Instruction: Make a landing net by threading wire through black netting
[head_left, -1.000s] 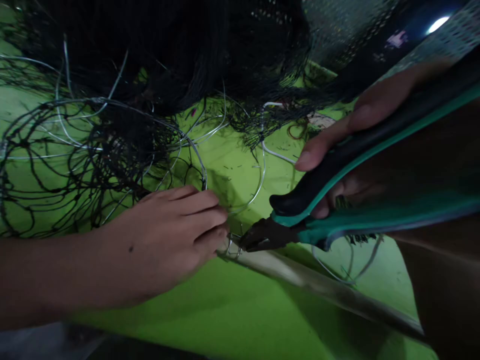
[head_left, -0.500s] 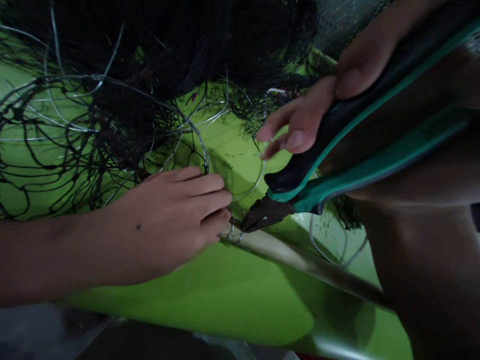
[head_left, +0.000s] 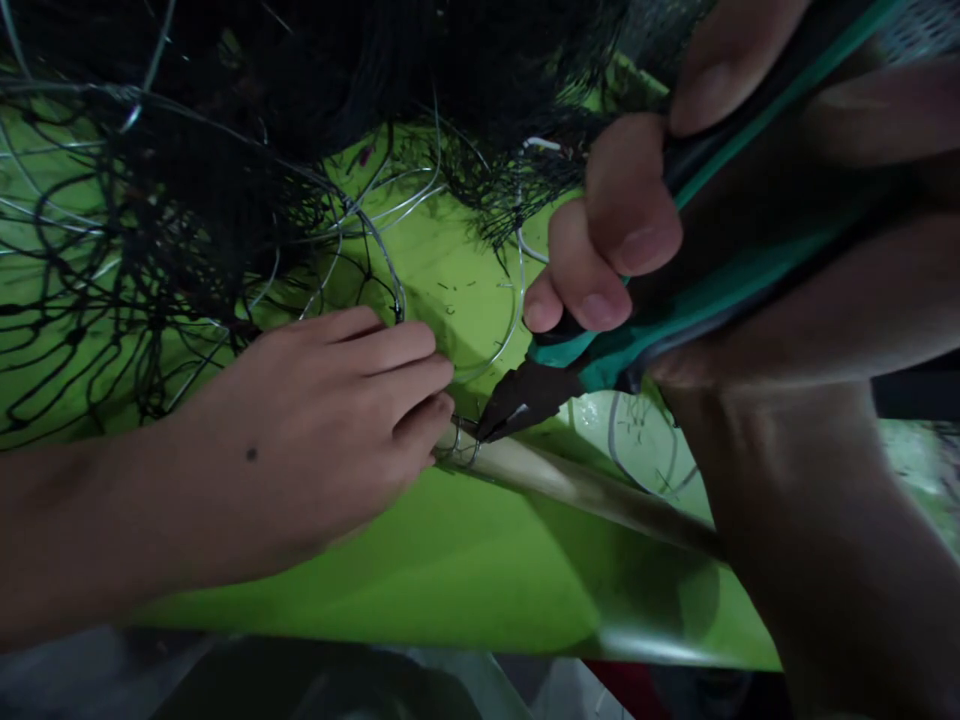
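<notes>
My left hand (head_left: pixel 337 420) is closed around the left end of a pale rod (head_left: pixel 570 483), with its fingertips near thin wire loops (head_left: pixel 465 445) on the rod. My right hand (head_left: pixel 622 230) grips pliers (head_left: pixel 750 290) with black and green handles. The dark jaws of the pliers touch the wire at the rod, just right of my left fingertips; their tips look closed. Black netting (head_left: pixel 247 180) lies beyond my left hand, and a thin wire curves from it.
The rod lies across a glossy green surface (head_left: pixel 450 560). More dark netting is piled along the far side. A loop of thin cord (head_left: pixel 619 450) and small dark clippings lie on the green surface. Something red shows below the near edge.
The fingers of my right hand have curled round the upper handle, and the handles are closer together. The view has shifted slightly, while my left hand keeps its place on the rod.
</notes>
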